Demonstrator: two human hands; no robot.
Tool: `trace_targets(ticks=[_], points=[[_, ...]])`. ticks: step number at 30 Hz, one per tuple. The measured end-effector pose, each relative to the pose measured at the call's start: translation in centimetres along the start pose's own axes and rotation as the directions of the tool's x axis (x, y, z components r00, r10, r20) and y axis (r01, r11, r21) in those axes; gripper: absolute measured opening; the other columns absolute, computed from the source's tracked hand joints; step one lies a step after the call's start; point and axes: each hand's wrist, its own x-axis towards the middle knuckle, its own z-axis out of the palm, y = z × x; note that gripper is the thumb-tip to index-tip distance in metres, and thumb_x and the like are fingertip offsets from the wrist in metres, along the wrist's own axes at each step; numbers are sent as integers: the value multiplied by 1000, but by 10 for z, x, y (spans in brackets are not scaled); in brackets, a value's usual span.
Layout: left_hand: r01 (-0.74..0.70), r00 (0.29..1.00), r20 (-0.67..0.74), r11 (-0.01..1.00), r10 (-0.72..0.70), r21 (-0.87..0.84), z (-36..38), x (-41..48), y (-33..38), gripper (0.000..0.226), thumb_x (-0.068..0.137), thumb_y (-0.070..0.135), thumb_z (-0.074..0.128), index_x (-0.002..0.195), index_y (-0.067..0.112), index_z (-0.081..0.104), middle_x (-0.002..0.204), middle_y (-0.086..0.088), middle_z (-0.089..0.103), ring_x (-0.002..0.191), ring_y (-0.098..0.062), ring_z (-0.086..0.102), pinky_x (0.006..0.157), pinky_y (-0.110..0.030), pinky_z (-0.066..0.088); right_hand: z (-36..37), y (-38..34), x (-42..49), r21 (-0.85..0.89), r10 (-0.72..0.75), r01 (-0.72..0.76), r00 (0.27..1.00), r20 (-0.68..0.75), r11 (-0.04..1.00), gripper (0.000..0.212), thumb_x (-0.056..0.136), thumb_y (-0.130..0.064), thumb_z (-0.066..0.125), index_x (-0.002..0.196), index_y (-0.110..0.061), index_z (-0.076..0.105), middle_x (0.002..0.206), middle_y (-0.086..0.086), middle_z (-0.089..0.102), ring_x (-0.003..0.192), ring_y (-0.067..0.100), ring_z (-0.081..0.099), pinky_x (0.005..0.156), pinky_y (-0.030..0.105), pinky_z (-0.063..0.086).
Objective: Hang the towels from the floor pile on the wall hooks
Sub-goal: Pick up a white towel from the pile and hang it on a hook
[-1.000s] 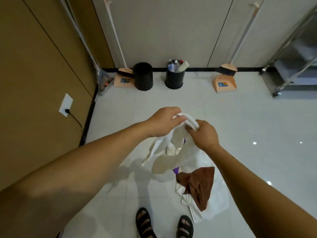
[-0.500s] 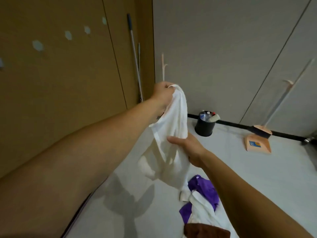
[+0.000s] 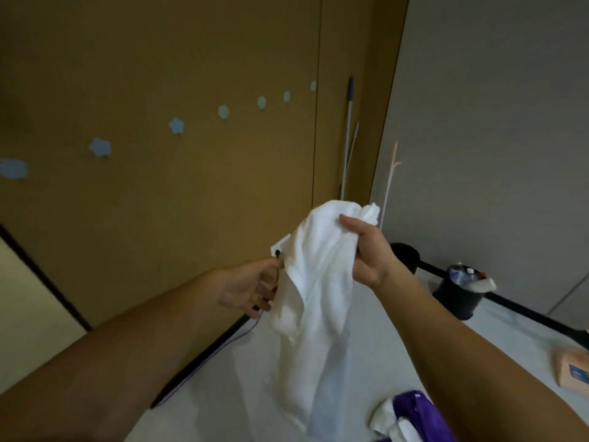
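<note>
Right hand (image 3: pixel 366 250), maybe left hand (image 3: pixel 248 288), grips towel (image 3: pixel 318 301).

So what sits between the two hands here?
The white towel, in the head view: the right hand grips its bunched top, the left hand pinches its side edge lower down.

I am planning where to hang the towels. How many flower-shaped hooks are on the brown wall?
7 hooks, one row rising rightward: first, second, third, fourth, fifth, sixth, seventh. More may lie past the left edge.
</note>
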Motion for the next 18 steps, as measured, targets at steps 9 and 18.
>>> trace_targets(ticks=[9, 18], points=[[-191, 949, -254, 982, 187, 8, -10, -65, -33, 40, 71, 28, 82, 106, 18, 67, 115, 0, 67, 101, -16, 63, 87, -35, 56, 95, 18, 22, 18, 90, -95, 977, 194, 995, 61, 83, -24, 58, 140, -7, 46, 139, 19, 53, 128, 41, 50, 110, 57, 33], [-573, 810, -372, 748, 455, -334, -81, -151, 18, 46, 77, 27, 71, 119, 9, 64, 109, -17, 69, 94, -30, 68, 78, -39, 56, 131, 48, 39, -525, 2, 17, 999, 36, 851, 45, 85, -41, 69, 126, -23, 59, 119, 15, 68, 106, 36, 67, 93, 56, 51]])
